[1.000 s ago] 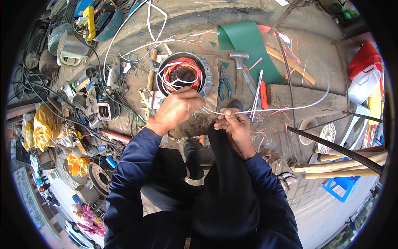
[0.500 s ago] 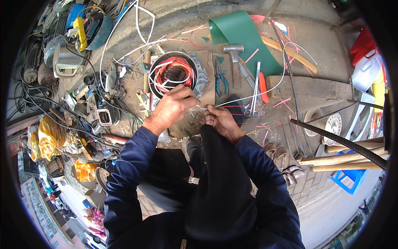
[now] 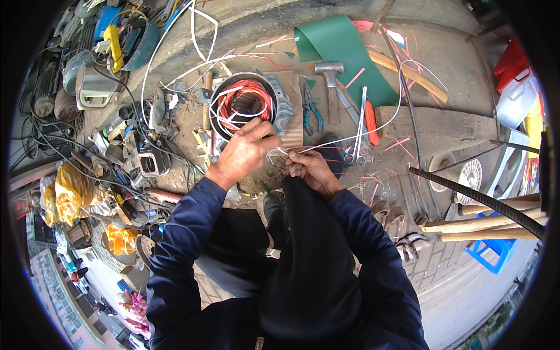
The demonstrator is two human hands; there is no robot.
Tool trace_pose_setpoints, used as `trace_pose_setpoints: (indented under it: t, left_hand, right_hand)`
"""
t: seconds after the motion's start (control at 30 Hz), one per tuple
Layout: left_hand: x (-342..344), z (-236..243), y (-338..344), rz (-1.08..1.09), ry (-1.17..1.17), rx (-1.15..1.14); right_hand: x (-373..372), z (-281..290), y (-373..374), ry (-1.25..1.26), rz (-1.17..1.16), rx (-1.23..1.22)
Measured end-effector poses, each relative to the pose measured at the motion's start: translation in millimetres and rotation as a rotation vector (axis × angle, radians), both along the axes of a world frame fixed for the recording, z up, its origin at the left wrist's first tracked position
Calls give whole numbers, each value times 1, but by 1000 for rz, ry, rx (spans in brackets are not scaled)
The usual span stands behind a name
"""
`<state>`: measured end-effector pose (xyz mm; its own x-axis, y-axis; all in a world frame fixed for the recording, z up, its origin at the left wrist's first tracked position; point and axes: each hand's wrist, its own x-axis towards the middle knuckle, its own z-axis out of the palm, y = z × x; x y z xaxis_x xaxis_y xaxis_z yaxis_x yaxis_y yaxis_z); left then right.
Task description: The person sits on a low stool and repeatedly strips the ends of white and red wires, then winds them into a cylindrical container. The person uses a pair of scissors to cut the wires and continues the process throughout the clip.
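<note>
An electric motor stator (image 3: 282, 99) stands upright beyond my hands, its round opening packed with red winding wire (image 3: 252, 88) and loops of white sleeving. My left hand (image 3: 248, 150) is at its near right rim, thumb and fingers pinched together; what they hold is hidden. Just to the right, my right hand (image 3: 315, 172) pinches the end of a thin white sleeve (image 3: 373, 129), which curves away to the right. A short white end shows between the two hands. Thin red wires run rightward beside the fingers.
Right of the stator lie blue-handled pliers (image 3: 312, 112), a hammer (image 3: 330, 87), long scissor-handled forceps (image 3: 360, 125) and a red-handled knife (image 3: 370, 119). A green sheet (image 3: 344, 55) curls behind. Cables and motor parts crowd the left; a ribbed steel bar (image 3: 478, 198) juts in from the right.
My right hand has shifted very slightly, its fingers a little higher and more curled around the white sleeve's end. My left hand has barely moved.
</note>
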<state>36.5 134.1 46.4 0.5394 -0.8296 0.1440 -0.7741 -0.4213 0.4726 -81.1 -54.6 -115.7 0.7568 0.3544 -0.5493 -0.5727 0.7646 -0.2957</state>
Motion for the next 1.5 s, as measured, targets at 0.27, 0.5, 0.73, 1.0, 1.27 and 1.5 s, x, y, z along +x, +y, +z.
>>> trace_pose_setpoints:
  t: [0.27,0.5,0.73,1.0,1.27,1.5]
  left_hand:
    - [0,2,-1,-2,-4,8]
    - [0,3,0,-1,-4,21]
    - [0,2,0,3,16,29]
    - [1,1,0,3,22,4]
    - [-19,31,-34,46,-70,-80]
    - [-41,50,-123,81,338,-462]
  right_hand:
    - [1,4,-1,-9,48,-99]
    - [-1,5,-3,-54,64,-111]
    - [-3,9,-5,-17,69,-143]
    - [-13,22,-13,20,44,-184]
    - [-45,111,-60,-20,-48,-401]
    - [-31,217,-148,-189,23,-887]
